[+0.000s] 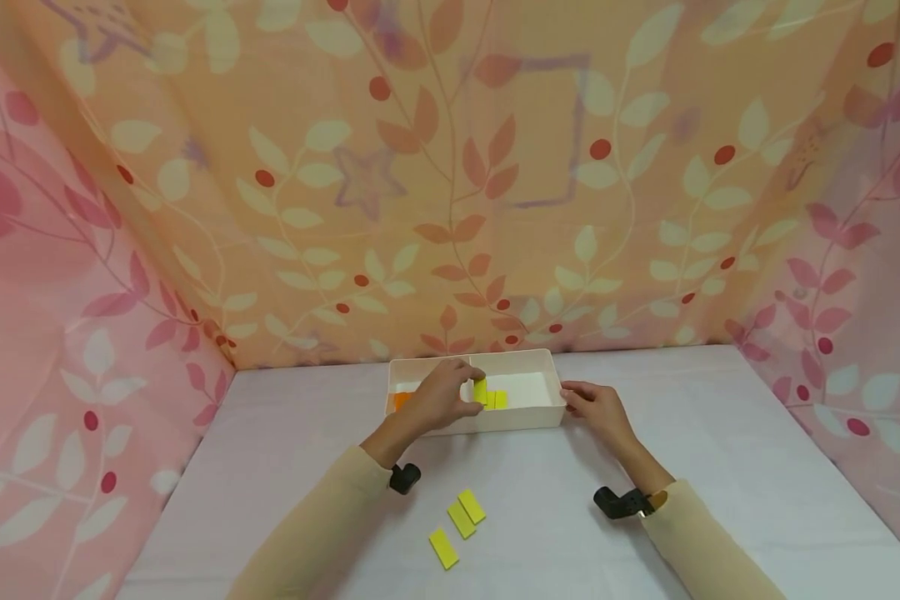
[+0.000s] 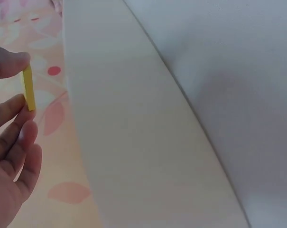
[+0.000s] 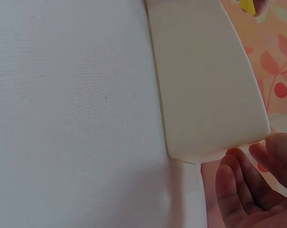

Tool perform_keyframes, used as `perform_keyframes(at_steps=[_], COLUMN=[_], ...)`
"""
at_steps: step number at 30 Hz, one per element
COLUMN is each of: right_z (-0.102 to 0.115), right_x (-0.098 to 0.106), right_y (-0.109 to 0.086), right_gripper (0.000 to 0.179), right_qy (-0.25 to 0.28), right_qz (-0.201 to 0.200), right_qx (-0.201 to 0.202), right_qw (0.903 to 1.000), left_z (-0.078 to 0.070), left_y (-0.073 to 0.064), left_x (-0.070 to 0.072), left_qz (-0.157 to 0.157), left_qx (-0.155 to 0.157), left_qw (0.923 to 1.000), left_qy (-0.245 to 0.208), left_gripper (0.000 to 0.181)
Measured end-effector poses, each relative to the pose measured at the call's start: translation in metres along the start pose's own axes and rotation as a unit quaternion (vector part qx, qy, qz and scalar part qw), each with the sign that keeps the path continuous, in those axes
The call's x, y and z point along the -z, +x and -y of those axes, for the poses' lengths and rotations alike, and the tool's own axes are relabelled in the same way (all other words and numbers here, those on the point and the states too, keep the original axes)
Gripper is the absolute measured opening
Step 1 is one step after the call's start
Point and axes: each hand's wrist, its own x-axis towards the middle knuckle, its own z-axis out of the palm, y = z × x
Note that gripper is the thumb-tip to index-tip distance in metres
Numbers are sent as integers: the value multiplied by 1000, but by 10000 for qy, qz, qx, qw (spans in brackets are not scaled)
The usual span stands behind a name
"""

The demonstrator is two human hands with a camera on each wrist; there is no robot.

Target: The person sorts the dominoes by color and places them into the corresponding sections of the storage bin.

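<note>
My left hand (image 1: 441, 395) pinches a thin yellow block (image 1: 480, 391) between thumb and fingertips, holding it upright over the long white box (image 1: 525, 416). Just beneath it, yellow blocks (image 1: 501, 400) sit side by side in the box's right compartment. Orange pieces (image 1: 402, 400) show in the left compartment, partly hidden by my left hand. At the box's right end, my right hand (image 1: 598, 410) rests its fingertips on the outer wall. In the right wrist view its fingers (image 3: 226, 178) are loosely bent against that end, close to the rim corner.
Three loose yellow blocks (image 1: 443, 548) lie on the white tabletop (image 1: 540, 533) in front of the box, two of them touching. A patterned curtain (image 1: 450, 250) rises behind the box, with pink cloth (image 1: 60, 333) along the sides.
</note>
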Motion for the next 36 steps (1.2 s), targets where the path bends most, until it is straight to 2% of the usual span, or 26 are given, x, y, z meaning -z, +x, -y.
perform_keyframes(at_steps=[7, 10, 18, 29, 36], right_z=[1, 1, 1, -1, -2], right_x=[0, 0, 0, -3, -1], right_y=[-1, -1, -1, -2, -1], right_gripper=[39, 39, 39, 40, 38], right_qy=[-6, 22, 10, 107, 59], right_qz=[-10, -24, -43, -23, -62], right_qx=[-4, -17, 17, 86, 82], right_qw=[10000, 10000, 10000, 9999, 9999], left_z=[4, 5, 6, -1, -4], left_y=[14, 18, 29, 39, 44], left_x=[-11, -15, -21, -29, -38], left_qz=[-108, -73, 40, 286, 266], left_qx=[426, 513, 374, 417, 345], left_qw=[9989, 9983, 9993, 9979, 9966], left_qy=[-183, -265, -61, 416, 694], left_gripper=[45, 46, 45, 44, 43])
